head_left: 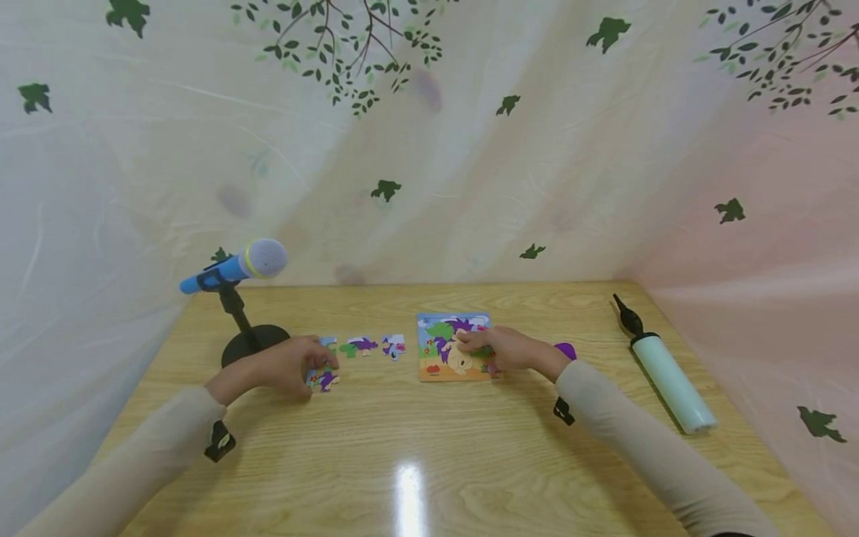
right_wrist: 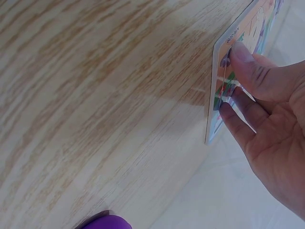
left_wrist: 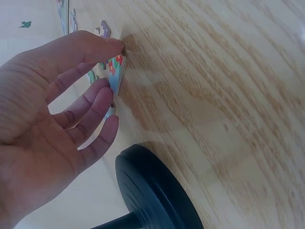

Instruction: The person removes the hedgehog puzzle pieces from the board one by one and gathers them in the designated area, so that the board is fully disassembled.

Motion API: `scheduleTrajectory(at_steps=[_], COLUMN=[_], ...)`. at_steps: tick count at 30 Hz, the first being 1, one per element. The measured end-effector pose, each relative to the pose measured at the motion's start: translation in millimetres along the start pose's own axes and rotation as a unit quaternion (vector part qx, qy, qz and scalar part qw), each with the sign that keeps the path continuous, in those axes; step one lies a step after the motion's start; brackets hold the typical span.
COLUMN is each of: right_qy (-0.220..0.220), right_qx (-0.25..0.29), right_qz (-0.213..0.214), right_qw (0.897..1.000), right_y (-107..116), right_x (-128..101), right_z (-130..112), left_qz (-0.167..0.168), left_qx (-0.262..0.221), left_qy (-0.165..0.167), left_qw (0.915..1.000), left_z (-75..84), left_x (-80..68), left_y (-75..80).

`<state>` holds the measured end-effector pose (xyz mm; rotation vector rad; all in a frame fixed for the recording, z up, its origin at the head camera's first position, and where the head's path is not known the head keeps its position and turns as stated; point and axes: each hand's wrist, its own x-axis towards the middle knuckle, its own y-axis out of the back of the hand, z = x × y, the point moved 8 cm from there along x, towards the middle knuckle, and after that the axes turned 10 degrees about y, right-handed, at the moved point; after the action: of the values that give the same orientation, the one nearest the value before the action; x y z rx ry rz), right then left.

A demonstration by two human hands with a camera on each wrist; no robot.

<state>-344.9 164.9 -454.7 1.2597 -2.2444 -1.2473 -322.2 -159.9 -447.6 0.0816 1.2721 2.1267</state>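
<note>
My left hand [head_left: 288, 367] curls its thumb and fingers around the edges of a jigsaw puzzle piece [left_wrist: 115, 71] with red flowers, lying low over the table. Just beyond it, loose pieces lie in a row, one purple and green [head_left: 360, 347] and one blue and white [head_left: 394, 347]. To the right lies a square puzzle board [head_left: 429, 350] with a purple-haired cartoon figure. My right hand [head_left: 513, 349] reaches over its right side; in the right wrist view, thumb and fingertips pinch a puzzle piece [right_wrist: 227, 76] at the board's edge part. The fingers partly hide both pieces.
A blue toy microphone [head_left: 235, 268] on a black round-based stand [head_left: 231, 347] is close behind the left hand. At the right lies a pale green hand pump [head_left: 671, 380] with a black nozzle. A purple object [head_left: 566, 350] shows partly behind the right wrist.
</note>
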Motion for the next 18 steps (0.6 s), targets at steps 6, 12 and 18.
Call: scheduleTrajectory(at_steps=[6,12,18], right_qy=[0.001,0.003,0.008], right_qx=[-0.003,-0.011,-0.024], right_qz=[-0.001,-0.006,-0.010], right_qw=[1.000,1.000,1.000], right_y=[0.1,0.2,2.3], right_x=[0.5,2.2,0.3], right_z=[-0.2,-1.0,-3.9], left_qz=[0.008,0.012,0.013], left_qx=[0.009,0.024,0.036], left_qy=[-0.001,-0.005,0.009], left_qw=[0.9999,0.9996,0.9992], left_z=[1.6,3.9,11.4], left_x=[-2.2,-3.8,0.8], left_y=[0.3,1.1,4.4])
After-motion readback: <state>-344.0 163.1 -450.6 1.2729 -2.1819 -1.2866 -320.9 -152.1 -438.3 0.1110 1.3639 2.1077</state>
